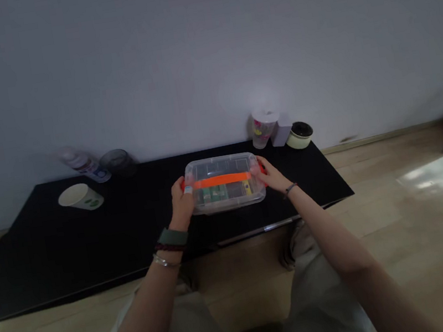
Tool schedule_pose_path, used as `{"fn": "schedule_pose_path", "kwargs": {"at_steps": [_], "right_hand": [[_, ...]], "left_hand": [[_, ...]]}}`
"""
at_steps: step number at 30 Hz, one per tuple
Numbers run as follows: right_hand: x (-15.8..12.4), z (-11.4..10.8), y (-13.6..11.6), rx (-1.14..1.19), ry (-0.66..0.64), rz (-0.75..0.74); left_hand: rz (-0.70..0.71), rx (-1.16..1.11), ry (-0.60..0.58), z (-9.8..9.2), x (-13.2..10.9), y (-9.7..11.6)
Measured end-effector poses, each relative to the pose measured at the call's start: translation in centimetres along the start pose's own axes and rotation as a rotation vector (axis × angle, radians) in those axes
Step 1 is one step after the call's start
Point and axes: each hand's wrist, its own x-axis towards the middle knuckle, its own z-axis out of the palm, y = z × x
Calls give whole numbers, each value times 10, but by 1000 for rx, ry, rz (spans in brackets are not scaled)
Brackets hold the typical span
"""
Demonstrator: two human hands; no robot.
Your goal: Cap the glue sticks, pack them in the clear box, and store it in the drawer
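1. Box of clear plastic [224,185] with an orange band across its lid sits near the front edge of the black bench [69,240].
2. Left hand [183,203] and right hand [273,175] grip its short ends, curled fingers [257,167] pressing on the orange clips.
3. Paper cup [80,197] lies sideways, well left; lidded jar [299,135] stands far right.

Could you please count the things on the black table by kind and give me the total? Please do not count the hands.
Clear plastic storage box: 1
Cups: 2 (white paper cup, clear printed plastic cup)
Bottle, blurred: 1
Small lilac box: 1
Round containers: 2 (dark see-through one, cream one with black top)
Total: 7
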Motion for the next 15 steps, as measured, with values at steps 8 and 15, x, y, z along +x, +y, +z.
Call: {"fn": "schedule_pose_path", "kwargs": {"at_steps": [8, 15], "right_hand": [[0, 8, 3, -153, 69, 28], [-3, 12, 2, -211, 15, -36]], "left_hand": [[55, 84, -145, -1, 8, -8], [252, 310, -215, -4, 6, -6]]}}
